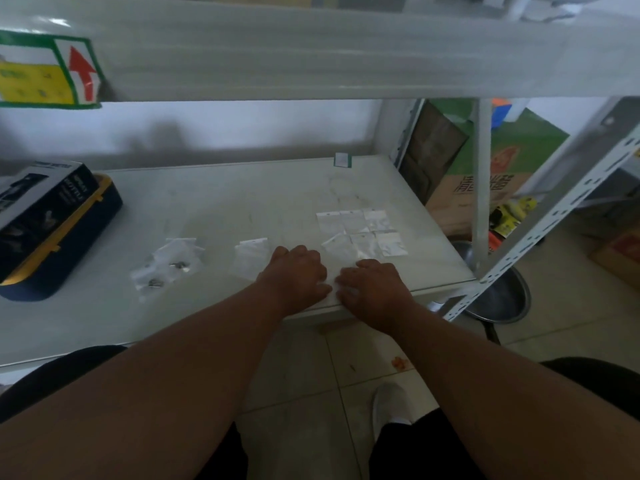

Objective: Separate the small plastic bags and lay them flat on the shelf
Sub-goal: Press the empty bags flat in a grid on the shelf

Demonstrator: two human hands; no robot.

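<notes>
- Because a bag was presumably being separated, left hand (297, 270) and right hand (372, 284) were kept together, fingers curled; any grasp couldn't be discerned.
- Flat bags (360, 232) were gridded on the shelf (214, 202), leaving room.

A red up-arrow on the shelf-edge label (45, 72); other print blurred

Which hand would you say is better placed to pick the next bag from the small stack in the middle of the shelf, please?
Probably the left hand: it lies right beside the small stack, while the right hand sits farther off, nearer the laid-out bags.
</notes>
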